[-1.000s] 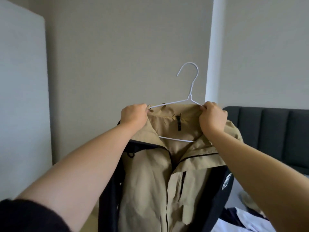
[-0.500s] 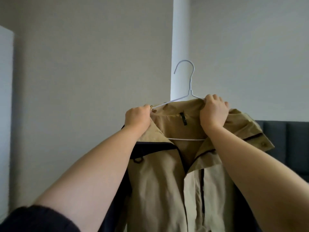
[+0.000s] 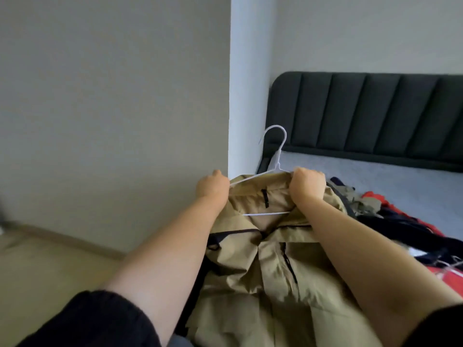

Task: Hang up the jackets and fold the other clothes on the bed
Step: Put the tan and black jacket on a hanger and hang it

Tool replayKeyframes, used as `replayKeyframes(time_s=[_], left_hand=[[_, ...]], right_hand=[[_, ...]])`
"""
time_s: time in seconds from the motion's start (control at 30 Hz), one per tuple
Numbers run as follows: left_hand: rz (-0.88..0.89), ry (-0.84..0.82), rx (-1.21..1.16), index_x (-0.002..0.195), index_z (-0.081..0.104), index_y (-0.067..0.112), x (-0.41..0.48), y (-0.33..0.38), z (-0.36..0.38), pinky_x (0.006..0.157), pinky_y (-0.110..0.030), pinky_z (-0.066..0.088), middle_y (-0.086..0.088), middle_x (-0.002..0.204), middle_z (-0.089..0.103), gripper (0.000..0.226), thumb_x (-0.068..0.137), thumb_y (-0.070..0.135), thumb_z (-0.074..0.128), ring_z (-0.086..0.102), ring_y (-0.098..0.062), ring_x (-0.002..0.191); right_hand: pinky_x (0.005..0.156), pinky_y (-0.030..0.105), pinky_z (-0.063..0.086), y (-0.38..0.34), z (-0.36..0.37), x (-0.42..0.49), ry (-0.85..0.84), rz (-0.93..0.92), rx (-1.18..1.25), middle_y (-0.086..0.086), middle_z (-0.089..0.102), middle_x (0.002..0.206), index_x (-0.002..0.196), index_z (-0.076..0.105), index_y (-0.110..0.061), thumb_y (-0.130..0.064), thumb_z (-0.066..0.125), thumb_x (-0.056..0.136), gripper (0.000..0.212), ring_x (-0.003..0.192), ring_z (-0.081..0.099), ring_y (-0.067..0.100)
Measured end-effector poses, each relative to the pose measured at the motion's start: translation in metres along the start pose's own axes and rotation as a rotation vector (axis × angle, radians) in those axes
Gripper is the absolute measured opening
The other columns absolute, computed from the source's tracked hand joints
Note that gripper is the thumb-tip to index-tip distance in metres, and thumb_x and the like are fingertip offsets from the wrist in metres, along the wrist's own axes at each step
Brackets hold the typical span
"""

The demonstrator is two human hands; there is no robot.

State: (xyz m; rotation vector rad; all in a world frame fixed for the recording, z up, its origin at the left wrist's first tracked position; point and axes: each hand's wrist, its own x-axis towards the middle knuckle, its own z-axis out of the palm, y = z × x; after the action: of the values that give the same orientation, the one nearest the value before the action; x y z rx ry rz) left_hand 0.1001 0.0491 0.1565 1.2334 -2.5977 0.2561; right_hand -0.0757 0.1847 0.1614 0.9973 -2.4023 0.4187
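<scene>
Jacket: a tan jacket (image 3: pixel 250 271) with dark trim and a dark zip, held up at the collar in front of the person. It falls toward the camera in loose folds between the two forearms. Whether its lower part rests on anything cannot be told.
Hanger: a white wire hanger (image 3: pixel 277 156) sits inside the collar. Its hook stands upright above the jacket, its lower bar shows across the open neck, and its sloping arms run under the fabric at each side.
Left hand: the left hand (image 3: pixel 213 184) is at the left end of the collar, fingers curled tight around the fabric where the hanger's arm enters.
Right hand: the right hand (image 3: pixel 308 184) is at the right end of the collar, fingers bunched around the fabric just beside the hanger's neck.
Other clothes: a pile of clothes (image 3: pixel 400 221) in red, dark navy and olive lies just right of the jacket.
Bed: the bed (image 3: pixel 375 171) has a grey sheet and carries the pile; a dark padded headboard (image 3: pixel 363 111) stands behind it.
Room: a pale wall (image 3: pixel 112 108) is to the left, with a light floor (image 3: pixel 50 259) below it.
Arms: the forearms are bare, with a black sleeve (image 3: pixel 95 319) pushed up on the left.
</scene>
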Motion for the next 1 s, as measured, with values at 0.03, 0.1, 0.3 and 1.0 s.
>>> replayKeyframes(time_s=[0.03, 0.1, 0.3, 1.0], left_hand=[[-0.029, -0.021, -0.071, 0.116, 0.059, 0.006, 0.0, 0.004, 0.014, 0.069, -0.033, 0.038, -0.011, 0.111, 0.054, 0.027, 0.091, 0.008, 0.048, 0.059, -0.033, 0.098], [-0.073, -0.035, -0.214, 0.103, 0.059, 0.008, 0.0, 0.011, 0.041, 0.068, -0.032, 0.038, -0.012, 0.108, 0.055, 0.016, 0.092, 0.008, 0.048, 0.056, -0.031, 0.089], [0.06, -0.147, -0.686, 0.141, 0.039, 0.02, -0.016, 0.03, 0.112, 0.089, -0.033, 0.044, -0.004, 0.144, 0.032, 0.05, 0.093, 0.013, 0.048, 0.049, -0.029, 0.117], [-0.155, -0.262, -0.999, 0.132, 0.056, 0.011, -0.15, 0.084, 0.309, 0.109, -0.013, 0.016, 0.0, 0.148, 0.039, 0.048, 0.087, -0.005, 0.046, 0.03, -0.013, 0.139]], right_hand=[[0.067, 0.033, 0.033, 0.004, 0.016, -0.004, -0.026, 0.023, 0.021, 0.014, 0.067, 0.085, 0.085, 0.06, -0.008, -0.007, 0.045, 0.086, 0.015, 0.079, 0.06, 0.035], [0.066, 0.034, 0.037, 0.011, 0.044, -0.011, -0.078, 0.094, 0.075, 0.017, 0.067, 0.092, 0.095, 0.06, -0.005, -0.008, 0.044, 0.088, 0.017, 0.085, 0.062, 0.037], [0.081, 0.037, 0.043, 0.015, 0.105, -0.043, -0.17, 0.099, 0.377, 0.016, 0.059, 0.12, 0.13, 0.043, -0.008, -0.013, 0.043, 0.092, 0.038, 0.11, 0.053, 0.035], [0.055, 0.028, 0.041, 0.013, 0.25, -0.19, -0.742, 0.298, 0.13, -0.002, 0.06, 0.079, 0.094, 0.054, -0.02, -0.075, 0.04, 0.07, 0.062, 0.075, 0.06, 0.024]])
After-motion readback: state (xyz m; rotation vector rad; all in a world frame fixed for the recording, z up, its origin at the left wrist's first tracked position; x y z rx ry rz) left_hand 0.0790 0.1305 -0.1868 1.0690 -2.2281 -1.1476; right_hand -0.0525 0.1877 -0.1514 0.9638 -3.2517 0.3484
